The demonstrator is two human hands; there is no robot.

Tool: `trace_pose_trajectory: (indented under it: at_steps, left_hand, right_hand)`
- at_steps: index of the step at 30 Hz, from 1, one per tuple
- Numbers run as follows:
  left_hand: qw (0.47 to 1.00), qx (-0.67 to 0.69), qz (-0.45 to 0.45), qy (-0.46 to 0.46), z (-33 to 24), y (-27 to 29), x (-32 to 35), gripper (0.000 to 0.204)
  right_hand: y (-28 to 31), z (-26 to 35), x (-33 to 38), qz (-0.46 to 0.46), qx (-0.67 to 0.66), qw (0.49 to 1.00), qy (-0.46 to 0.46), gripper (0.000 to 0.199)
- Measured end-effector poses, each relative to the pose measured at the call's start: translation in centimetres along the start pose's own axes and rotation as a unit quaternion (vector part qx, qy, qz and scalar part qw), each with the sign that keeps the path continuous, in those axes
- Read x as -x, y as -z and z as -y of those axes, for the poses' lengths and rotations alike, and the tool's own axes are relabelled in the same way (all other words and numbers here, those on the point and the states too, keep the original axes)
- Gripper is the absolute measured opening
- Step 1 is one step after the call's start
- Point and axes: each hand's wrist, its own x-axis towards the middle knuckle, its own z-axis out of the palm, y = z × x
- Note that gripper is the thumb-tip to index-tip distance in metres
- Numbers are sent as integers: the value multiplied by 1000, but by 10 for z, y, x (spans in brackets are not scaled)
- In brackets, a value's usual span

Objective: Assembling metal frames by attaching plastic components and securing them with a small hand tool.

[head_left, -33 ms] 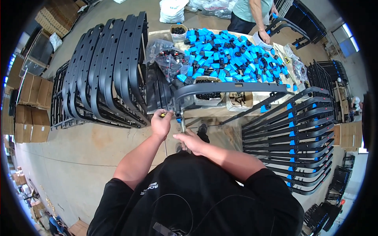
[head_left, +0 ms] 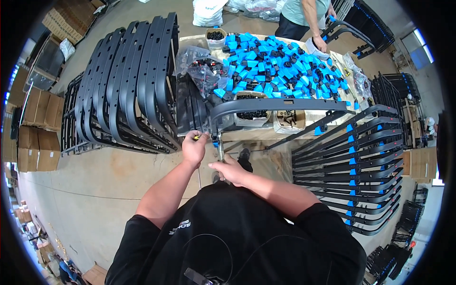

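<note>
A black curved metal frame [head_left: 280, 104] lies along the near edge of the table, its left end close to my hands. My left hand [head_left: 194, 151] is closed beside that end, fingers wrapped round a small thing with a yellow and black part showing; its kind is hidden. A small blue piece [head_left: 215, 143] sits at the lower end of the frame. Just right of it, my right hand [head_left: 229, 170] is closed round a silver, rod-like metal tool [head_left: 221, 151] that points up toward the frame end. The tool's lower part is hidden by my hand.
A heap of blue and black plastic pieces [head_left: 280, 66] covers the table. Boxes of small black parts [head_left: 251, 115] and a box of screws [head_left: 289, 121] line its near side. Black frames stand stacked left [head_left: 128, 85] and right [head_left: 346, 166]. A co-worker's hand [head_left: 319, 44] reaches into a white box.
</note>
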Motion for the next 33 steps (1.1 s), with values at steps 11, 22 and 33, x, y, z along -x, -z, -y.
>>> trace_pose_trajectory:
  at_steps: [11,22,33]
  left_hand:
    - [999,-9,34,18,-2,-5,0,37]
    - [975,-208,33,70,50,-3,30,36]
    - [998,-56,32,9,66,-2,5,21]
  right_hand:
    - [10,-11,-22,-141,350,921,95,73]
    - [6,7,-17,-143,361,920,59,80]
    - [21,-16,-40,-174,230,951,113,46]
